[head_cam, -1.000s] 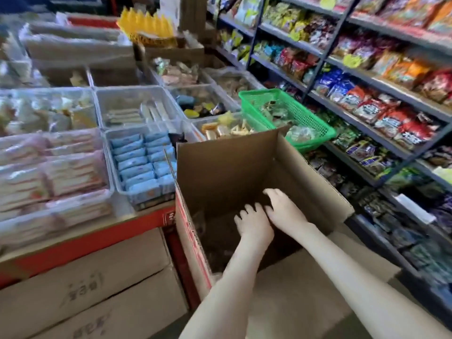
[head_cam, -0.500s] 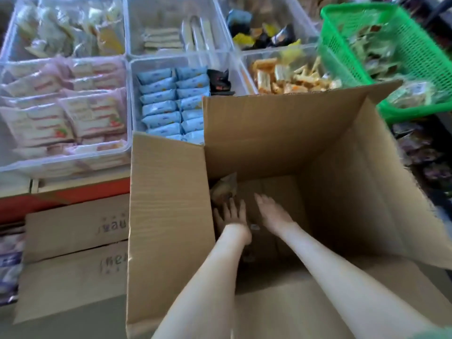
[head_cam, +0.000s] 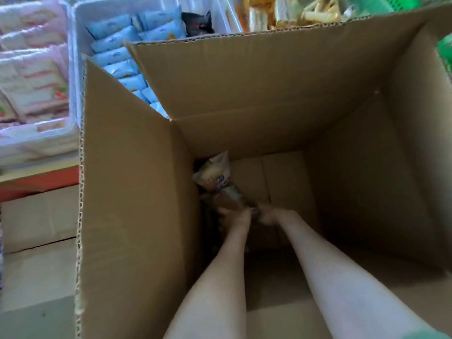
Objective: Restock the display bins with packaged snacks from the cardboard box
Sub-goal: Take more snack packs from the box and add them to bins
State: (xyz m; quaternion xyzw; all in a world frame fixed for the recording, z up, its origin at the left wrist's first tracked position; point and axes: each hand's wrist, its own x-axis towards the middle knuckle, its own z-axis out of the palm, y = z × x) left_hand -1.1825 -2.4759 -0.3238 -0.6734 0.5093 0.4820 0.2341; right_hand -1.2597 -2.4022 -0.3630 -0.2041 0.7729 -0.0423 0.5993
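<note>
head view. both arms reach deeper into the cardboard box than half a second ago, and the camera has leaned in over the opening. then the fingers lay spread on the box floor. now both hands are bunched at the box's far-left inner corner, where the snack packets lie stacked against the wall.

left hand: grip narrow, fingers curled on the lowest packet. i read this as holding, though the frame is blurred. right hand: touching the left, fingers curled. cannot tell whether it holds anything.

judgement: searching is over and pick-up is starting. few packets show, so the box looks nearly spent.

around the box: beyond its far-left edge sits a display bin filled with blue packets. left of that lie pink-white packs. yellow snacks are past the far wall and a green basket is at the far-right corner. the red desk edge and closed cartons are left of the box.

in the way: the upright left flap stands between the hands and the bins, so the lift must clear it.
</note>
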